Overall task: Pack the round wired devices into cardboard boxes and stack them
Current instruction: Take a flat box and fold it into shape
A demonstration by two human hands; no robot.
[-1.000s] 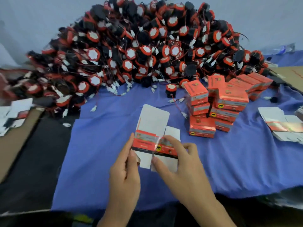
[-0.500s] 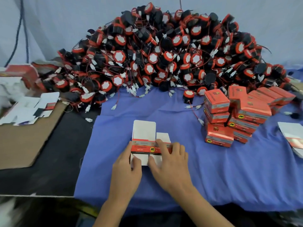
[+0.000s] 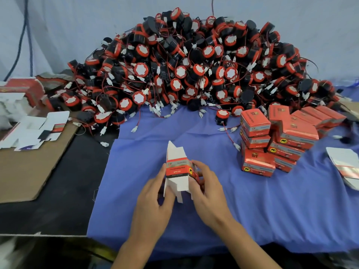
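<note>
Box (image 3: 177, 169) flaps partly hidden by gripping left hand (image 3: 153, 208), right hand (image 3: 209, 197).

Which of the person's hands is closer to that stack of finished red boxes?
Right. The right hand grips the half-folded box on the side facing the stack of red boxes; the left hand grips the box's far side, farther from the stack.

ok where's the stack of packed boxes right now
In the head view the stack of packed boxes stands on the blue cloth at the right, by the front edge of the device pile, right of the half-folded cardboard box.
</note>
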